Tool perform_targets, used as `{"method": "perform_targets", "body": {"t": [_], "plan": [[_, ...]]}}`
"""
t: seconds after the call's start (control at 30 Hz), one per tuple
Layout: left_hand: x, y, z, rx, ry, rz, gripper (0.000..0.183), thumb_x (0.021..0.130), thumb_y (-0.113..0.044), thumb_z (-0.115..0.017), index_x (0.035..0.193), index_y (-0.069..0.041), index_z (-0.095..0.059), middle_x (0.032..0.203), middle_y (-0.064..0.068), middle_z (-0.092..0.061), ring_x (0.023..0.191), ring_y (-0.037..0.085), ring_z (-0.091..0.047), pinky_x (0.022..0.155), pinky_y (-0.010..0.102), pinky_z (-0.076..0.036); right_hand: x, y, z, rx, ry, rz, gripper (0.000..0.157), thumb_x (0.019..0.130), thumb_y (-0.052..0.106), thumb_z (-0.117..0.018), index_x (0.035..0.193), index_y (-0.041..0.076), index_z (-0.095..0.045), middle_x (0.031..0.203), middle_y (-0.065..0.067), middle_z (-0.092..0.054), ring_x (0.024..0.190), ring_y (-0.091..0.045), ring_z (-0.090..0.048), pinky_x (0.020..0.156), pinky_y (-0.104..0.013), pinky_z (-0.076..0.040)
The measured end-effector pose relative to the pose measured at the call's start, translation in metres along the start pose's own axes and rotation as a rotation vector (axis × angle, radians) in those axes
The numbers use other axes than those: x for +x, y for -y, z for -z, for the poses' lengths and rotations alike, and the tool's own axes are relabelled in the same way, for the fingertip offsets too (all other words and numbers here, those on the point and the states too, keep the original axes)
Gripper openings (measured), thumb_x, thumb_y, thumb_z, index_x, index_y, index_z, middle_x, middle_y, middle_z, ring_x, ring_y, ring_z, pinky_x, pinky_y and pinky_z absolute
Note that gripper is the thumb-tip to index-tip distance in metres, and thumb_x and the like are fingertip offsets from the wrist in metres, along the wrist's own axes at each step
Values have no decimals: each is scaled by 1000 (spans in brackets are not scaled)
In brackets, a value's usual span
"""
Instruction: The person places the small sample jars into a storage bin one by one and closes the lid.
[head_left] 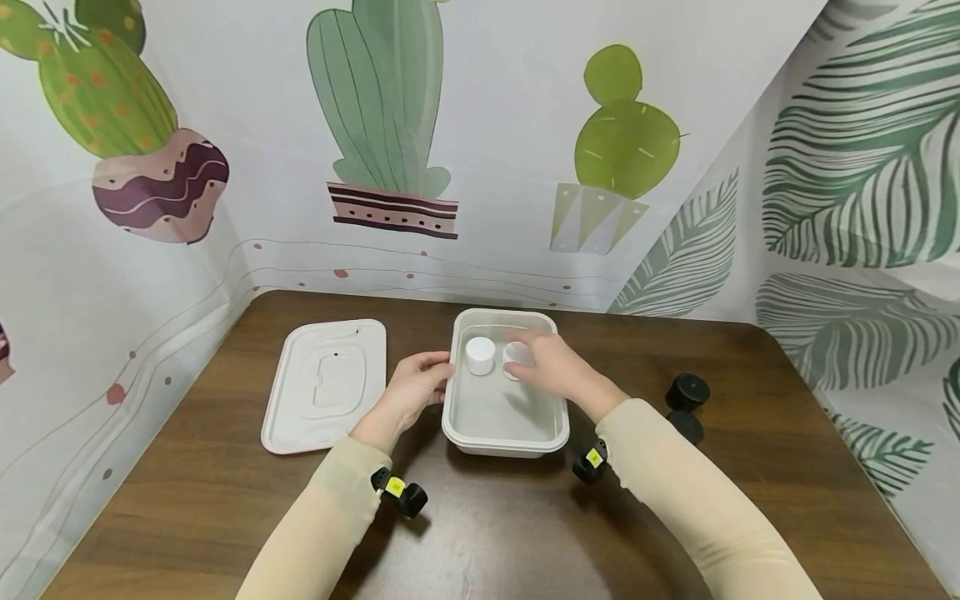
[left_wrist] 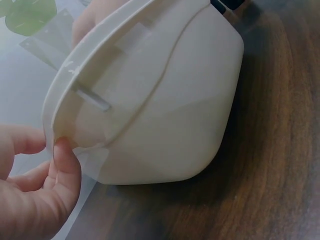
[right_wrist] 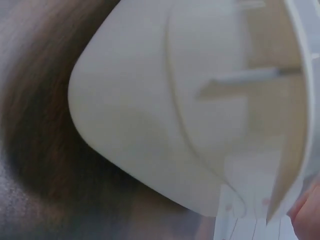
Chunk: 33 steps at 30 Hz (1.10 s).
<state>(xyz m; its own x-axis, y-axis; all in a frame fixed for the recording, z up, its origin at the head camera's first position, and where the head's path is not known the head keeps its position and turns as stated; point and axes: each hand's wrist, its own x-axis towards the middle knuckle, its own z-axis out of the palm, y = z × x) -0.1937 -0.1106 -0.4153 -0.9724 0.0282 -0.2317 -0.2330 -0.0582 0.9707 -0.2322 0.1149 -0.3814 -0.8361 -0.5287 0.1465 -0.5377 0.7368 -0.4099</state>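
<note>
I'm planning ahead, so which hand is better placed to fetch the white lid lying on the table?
Probably the left hand: it is nearer the white lid, though it grips the white tub. The right hand is at a white cylinder inside the tub.

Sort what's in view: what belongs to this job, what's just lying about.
In the job:
White tub, gripped by left hand
White cylinder inside
Second white cylinder, in right hand

Apparently lying about:
White lid, perhaps the tub's
Black cylinder
Another black round piece
</note>
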Motion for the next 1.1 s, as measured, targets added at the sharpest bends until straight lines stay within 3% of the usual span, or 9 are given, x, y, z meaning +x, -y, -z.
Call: {"method": "perform_targets", "body": {"t": [0.27, 0.7, 1.1], "plan": [[-3, -1, -1, -4, -12, -7, 37, 91, -4, -55, 125, 8, -52, 114, 27, -58, 80, 19, -65, 61, 24, -53, -12, -3, 6, 76, -94, -2, 45, 87, 27, -66, 124, 2, -60, 125, -13, -62, 120, -29, -55, 101, -42, -44], [-2, 2, -3, -11, -21, -7, 36, 91, -5, -56, 125, 7, -52, 113, 27, -59, 77, 17, -64, 60, 23, -52, -26, -13, 9, 166, -184, -3, 42, 86, 24, -68, 123, 5, -61, 121, -12, -64, 106, -28, -62, 90, -39, -52], [-3, 0, -3, -18, -43, 16, 35, 90, -4, -55, 123, 6, -54, 101, 17, -62, 72, 14, -61, 59, 23, -52, -39, -12, 12, 249, -216, -13, 44, 85, 20, -70, 123, 1, -60, 118, -17, -63, 110, -28, -61, 92, -39, -52]]}}
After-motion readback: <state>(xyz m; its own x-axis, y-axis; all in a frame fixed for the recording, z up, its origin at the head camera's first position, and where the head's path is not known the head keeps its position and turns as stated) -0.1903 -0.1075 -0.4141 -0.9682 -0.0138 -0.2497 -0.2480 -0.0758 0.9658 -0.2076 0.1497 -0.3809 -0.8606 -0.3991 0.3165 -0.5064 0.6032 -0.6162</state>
